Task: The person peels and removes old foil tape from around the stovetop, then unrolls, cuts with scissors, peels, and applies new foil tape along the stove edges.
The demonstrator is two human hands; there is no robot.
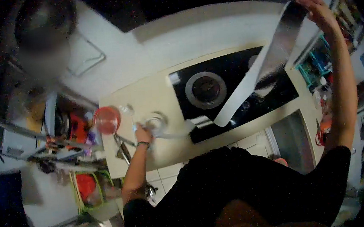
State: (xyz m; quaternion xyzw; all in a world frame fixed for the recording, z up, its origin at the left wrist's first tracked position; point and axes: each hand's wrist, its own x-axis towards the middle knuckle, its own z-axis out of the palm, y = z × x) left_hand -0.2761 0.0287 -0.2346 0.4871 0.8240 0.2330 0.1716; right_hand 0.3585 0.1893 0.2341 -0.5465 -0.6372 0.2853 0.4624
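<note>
A wide, shiny silver strip (249, 83), which looks like foil tape, runs in a long curve from the counter up over the cooktop. High at the right, my right hand (319, 12) is closed on its upper end. At the other end, a ring-shaped roll (155, 122) lies on the counter, blurred. My left hand (142, 135) is at the roll's left side with fingers bent against it. A small pale bluish thing shows by its fingertips, too smeared to name.
Under the strip lies a black cooktop (206, 90) with round burners. A red container (107, 120) stands on the beige counter (145, 97) left of the roll, near a dark metal tool (123, 149). Crowded shelves (38, 127) flank the left; teal baskets (315, 65) are at right.
</note>
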